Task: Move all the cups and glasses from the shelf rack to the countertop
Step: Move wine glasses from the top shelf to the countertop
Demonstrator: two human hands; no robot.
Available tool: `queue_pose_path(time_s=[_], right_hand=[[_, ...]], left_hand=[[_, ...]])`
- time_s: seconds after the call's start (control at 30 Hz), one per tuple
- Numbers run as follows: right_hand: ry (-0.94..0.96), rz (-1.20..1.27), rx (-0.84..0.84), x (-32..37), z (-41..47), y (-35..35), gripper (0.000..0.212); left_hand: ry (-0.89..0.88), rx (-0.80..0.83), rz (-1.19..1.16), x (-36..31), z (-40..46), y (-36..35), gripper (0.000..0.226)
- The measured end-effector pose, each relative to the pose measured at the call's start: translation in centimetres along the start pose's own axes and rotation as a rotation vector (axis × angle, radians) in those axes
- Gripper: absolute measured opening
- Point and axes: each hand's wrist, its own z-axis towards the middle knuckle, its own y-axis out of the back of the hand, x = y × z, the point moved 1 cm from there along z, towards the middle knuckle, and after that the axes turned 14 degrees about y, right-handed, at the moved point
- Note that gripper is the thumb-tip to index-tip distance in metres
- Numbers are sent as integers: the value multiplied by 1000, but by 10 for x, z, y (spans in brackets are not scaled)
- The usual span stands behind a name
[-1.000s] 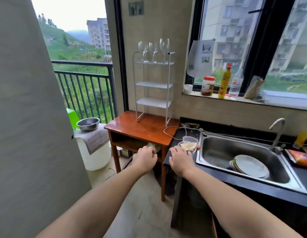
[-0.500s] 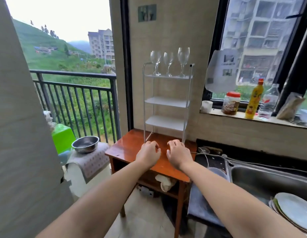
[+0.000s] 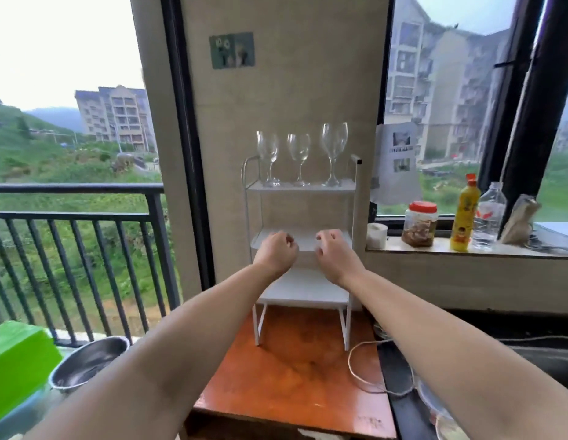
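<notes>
Three clear wine glasses stand in a row on the top tier of a white three-tier shelf rack (image 3: 354,217): a left glass (image 3: 268,154), a middle glass (image 3: 298,152) and a taller right glass (image 3: 334,147). The rack stands on a brown wooden table (image 3: 292,376). My left hand (image 3: 276,251) and my right hand (image 3: 334,252) are raised side by side in front of the middle tier, below the glasses, fingers loosely curled, holding nothing. The dark countertop (image 3: 400,404) shows at the lower right.
A white cable (image 3: 355,366) loops over the table's right edge. On the window sill stand a paper roll (image 3: 376,235), a red-lidded jar (image 3: 419,223), a yellow bottle (image 3: 464,217) and a clear bottle (image 3: 489,217). A steel bowl (image 3: 89,363) and a green box (image 3: 19,363) sit by the balcony railing.
The view has closed in on the rack and tilted up. Both hands have risen from table height to the middle tier. The sink has left the frame.
</notes>
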Motion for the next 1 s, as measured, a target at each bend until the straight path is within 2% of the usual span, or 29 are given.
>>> queue_pose_path(time_s=[0.2, 0.37, 0.43, 0.5, 0.57, 0.63, 0.73, 0.87, 1.0], right_hand=[[-43, 63, -185, -12, 80, 34, 33], [-157, 182, -384, -32, 147, 51, 41], [-243, 359, -439, -46, 173, 55, 40], [-334, 646, -466, -62, 195, 56, 42], [-392, 885, -464, -75, 215, 55, 42], [-434, 1011, -418, -80, 223, 56, 36], [-438, 947, -372, -82, 229, 57, 37], [-419, 857, -395, -82, 228, 61, 29], [-310, 796, -406, -73, 219, 67, 27]], left_hand=[[-57, -24, -185, -53, 72, 15, 20], [32, -27, -336, -80, 134, 22, 17], [99, -7, -438, -88, 165, 20, 19], [159, 40, -582, -96, 191, 18, 18], [192, 87, -708, -105, 206, 18, 16], [229, 148, -806, -109, 215, 17, 23], [252, 193, -767, -108, 223, 12, 12], [207, 172, -734, -107, 231, 7, 21], [152, 143, -723, -110, 223, 15, 24]])
